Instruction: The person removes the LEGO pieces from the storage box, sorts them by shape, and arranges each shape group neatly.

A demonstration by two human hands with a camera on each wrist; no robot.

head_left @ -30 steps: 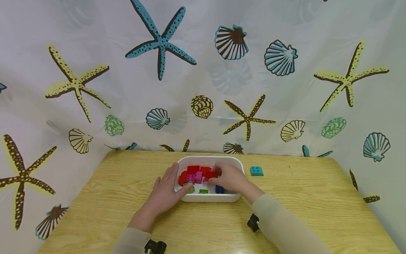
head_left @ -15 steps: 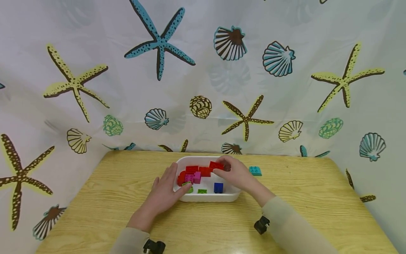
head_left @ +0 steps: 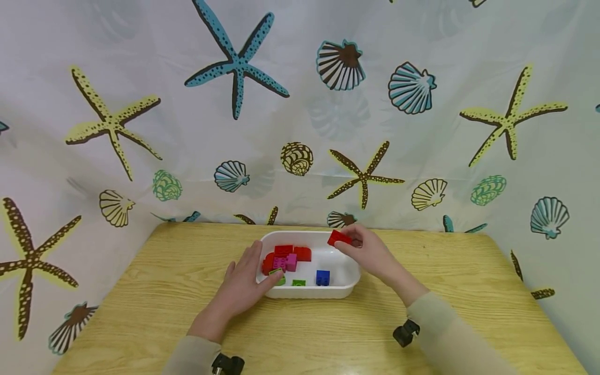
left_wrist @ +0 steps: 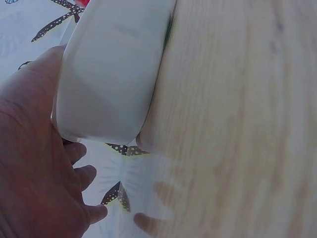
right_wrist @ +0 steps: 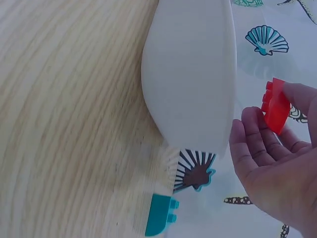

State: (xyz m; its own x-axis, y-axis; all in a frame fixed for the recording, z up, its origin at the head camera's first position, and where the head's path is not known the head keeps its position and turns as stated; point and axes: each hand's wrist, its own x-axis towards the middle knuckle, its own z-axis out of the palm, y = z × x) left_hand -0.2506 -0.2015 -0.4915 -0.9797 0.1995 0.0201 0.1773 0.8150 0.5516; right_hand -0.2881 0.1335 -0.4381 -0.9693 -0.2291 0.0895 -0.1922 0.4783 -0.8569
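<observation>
Hands apart, one per end of white bin point(head_left: 309, 292). Red brick point(head_left: 338, 238) pinched in right hand point(head_left: 372, 254), raised at bin's far right corner, well apart from left hand point(head_left: 241, 285). Left lies along bin's left end, fingers extended, thumb over rim. Blue brick point(head_left: 323, 277) inside bin, near side, right of centre.

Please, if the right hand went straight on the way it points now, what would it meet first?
Probably the patterned cloth behind the table. The right hand, holding a red brick, looks higher than the white tray, though depth is unclear.
</observation>
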